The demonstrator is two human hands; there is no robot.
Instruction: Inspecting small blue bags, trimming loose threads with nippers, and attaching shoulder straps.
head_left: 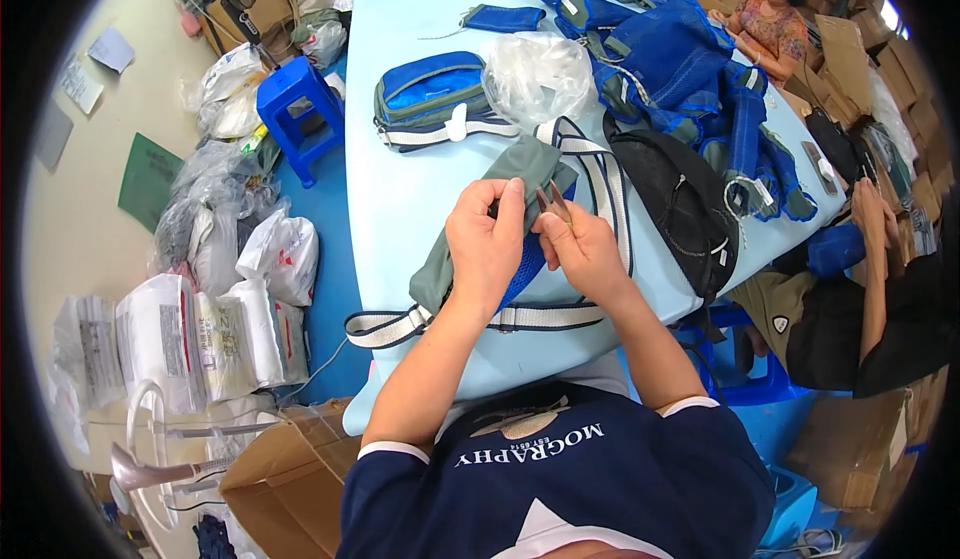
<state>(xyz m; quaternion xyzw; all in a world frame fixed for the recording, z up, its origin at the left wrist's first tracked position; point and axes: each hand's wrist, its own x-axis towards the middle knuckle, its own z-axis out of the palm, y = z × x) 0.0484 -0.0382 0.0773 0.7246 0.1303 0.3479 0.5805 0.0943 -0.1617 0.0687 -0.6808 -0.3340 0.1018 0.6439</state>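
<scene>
A grey-green waist pack (437, 271) with blue mesh lies in front of me on the pale blue table (400, 209). My left hand (487, 234) is closed on its fabric, thumb and fingers pinching near the upper edge. In my right hand (583, 249) is a small pair of thread snips (553, 202), blades pointing up beside the left fingertips. The pack's white-and-navy strap (385, 329) loops out at the left and runs under my wrists. Beyond my hands lie a blue-and-grey waist pack (430, 89) and a crumpled clear plastic bag (540, 74).
Right of my hands rests a black bag (675, 209), with a pile of blue mesh bags (670, 54) behind it. Two other people work along the table's right side. A blue stool (300, 109) and an opened cardboard box (290, 479) stand at the left.
</scene>
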